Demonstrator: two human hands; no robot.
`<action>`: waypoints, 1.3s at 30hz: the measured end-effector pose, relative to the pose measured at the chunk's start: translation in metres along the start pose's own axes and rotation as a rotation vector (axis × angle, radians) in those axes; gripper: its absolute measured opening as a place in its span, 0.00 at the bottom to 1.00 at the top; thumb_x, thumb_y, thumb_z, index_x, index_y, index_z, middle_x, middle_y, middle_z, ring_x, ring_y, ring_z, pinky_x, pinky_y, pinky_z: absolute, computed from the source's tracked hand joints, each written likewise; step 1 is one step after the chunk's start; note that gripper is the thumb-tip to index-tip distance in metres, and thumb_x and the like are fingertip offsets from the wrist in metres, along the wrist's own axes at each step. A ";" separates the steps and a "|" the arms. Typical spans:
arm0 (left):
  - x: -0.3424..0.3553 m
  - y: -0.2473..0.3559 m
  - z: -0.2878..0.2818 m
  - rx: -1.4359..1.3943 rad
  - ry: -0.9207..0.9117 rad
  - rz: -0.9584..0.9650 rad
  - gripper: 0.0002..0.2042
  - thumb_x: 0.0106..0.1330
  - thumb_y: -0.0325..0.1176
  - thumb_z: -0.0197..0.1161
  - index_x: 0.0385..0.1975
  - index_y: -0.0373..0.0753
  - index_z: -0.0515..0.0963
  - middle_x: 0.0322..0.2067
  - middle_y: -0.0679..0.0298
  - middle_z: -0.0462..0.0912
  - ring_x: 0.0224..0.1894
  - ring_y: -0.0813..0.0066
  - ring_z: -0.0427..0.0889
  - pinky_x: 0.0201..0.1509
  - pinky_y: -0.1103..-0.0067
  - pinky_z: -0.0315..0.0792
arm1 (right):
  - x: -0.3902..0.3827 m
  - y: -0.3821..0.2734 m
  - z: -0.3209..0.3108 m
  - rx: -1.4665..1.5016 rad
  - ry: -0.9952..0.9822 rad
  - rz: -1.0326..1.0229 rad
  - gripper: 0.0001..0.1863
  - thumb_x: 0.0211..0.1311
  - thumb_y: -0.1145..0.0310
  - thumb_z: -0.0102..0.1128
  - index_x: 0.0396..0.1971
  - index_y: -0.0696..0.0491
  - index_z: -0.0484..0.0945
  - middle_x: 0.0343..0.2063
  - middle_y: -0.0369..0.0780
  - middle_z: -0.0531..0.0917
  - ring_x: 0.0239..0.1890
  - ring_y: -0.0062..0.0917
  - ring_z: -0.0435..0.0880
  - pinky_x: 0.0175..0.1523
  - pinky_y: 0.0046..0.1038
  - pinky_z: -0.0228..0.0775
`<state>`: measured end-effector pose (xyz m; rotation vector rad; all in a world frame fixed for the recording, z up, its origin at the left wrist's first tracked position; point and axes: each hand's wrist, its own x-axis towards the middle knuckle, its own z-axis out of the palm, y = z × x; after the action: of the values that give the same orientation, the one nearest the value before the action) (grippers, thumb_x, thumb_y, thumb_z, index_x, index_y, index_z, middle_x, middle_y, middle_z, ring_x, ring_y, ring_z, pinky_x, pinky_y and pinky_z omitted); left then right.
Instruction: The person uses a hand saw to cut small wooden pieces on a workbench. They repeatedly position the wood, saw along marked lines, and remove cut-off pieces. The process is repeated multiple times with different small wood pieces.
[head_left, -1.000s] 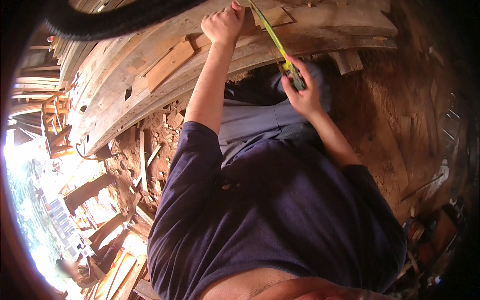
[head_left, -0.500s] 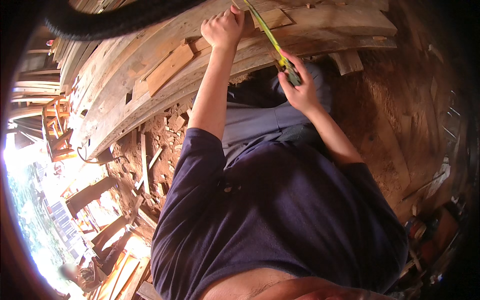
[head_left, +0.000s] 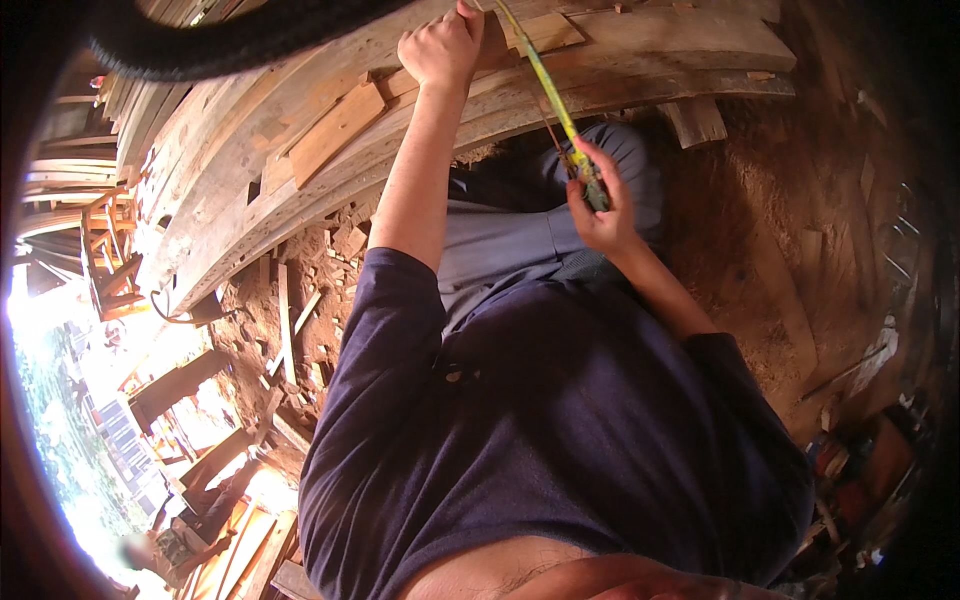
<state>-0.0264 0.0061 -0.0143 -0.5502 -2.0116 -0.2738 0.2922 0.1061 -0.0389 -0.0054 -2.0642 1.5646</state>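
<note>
My right hand point(head_left: 607, 210) is wrapped round the dark handle of a handsaw with a long, narrow yellow frame point(head_left: 548, 85). A thin brownish strip, perhaps its blade, runs beside the yellow part. The far end of the saw leaves the picture at the top edge. My left hand point(head_left: 442, 48), arm stretched out, is closed at the edge of a brown wood block point(head_left: 492, 42) on the plank stack. Its fingertips are partly hidden. The saw passes just right of this block; whether it touches the wood cannot be made out.
Long stacked planks point(head_left: 225, 185) curve across the top, with a loose short board point(head_left: 338, 133) on them. Wood offcuts point(head_left: 287, 325) litter the dirt floor at left. A black curved bar point(head_left: 240, 45) crosses the upper left. Another person point(head_left: 175, 548) is at the lower left.
My right hand has drawn the saw back toward my body, slightly down in the picture. My left hand stays closed at the block, shifted only a little.
</note>
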 end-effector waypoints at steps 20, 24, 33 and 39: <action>0.005 0.005 -0.006 -0.081 0.005 -0.029 0.24 0.68 0.40 0.61 0.05 0.45 0.77 0.07 0.61 0.76 0.10 0.61 0.77 0.20 0.68 0.71 | 0.001 0.007 -0.004 -0.048 -0.063 -0.125 0.30 0.66 0.83 0.57 0.69 0.62 0.70 0.65 0.53 0.79 0.67 0.42 0.81 0.69 0.34 0.72; 0.004 0.004 -0.003 -0.096 0.020 -0.021 0.24 0.68 0.39 0.61 0.05 0.45 0.76 0.07 0.61 0.75 0.10 0.60 0.77 0.20 0.68 0.71 | 0.005 -0.006 -0.015 -0.067 -0.049 -0.079 0.29 0.66 0.83 0.57 0.69 0.62 0.70 0.65 0.52 0.79 0.63 0.37 0.83 0.67 0.32 0.72; 0.004 0.004 -0.011 -0.133 0.005 -0.010 0.22 0.68 0.38 0.59 0.06 0.47 0.76 0.10 0.64 0.80 0.13 0.64 0.80 0.22 0.69 0.69 | 0.003 -0.014 -0.011 -0.075 -0.009 -0.083 0.28 0.69 0.79 0.60 0.69 0.64 0.70 0.64 0.53 0.79 0.61 0.36 0.83 0.66 0.32 0.74; -0.004 0.005 -0.028 -0.209 0.014 -0.004 0.21 0.71 0.40 0.58 0.12 0.47 0.76 0.12 0.67 0.78 0.15 0.63 0.78 0.25 0.68 0.66 | 0.028 -0.016 -0.018 -0.151 0.171 -0.182 0.28 0.71 0.77 0.60 0.69 0.60 0.70 0.61 0.49 0.80 0.58 0.31 0.83 0.62 0.30 0.75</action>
<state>-0.0007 -0.0018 -0.0045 -0.6734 -1.9823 -0.4930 0.2810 0.1254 -0.0100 -0.0061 -1.9836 1.2529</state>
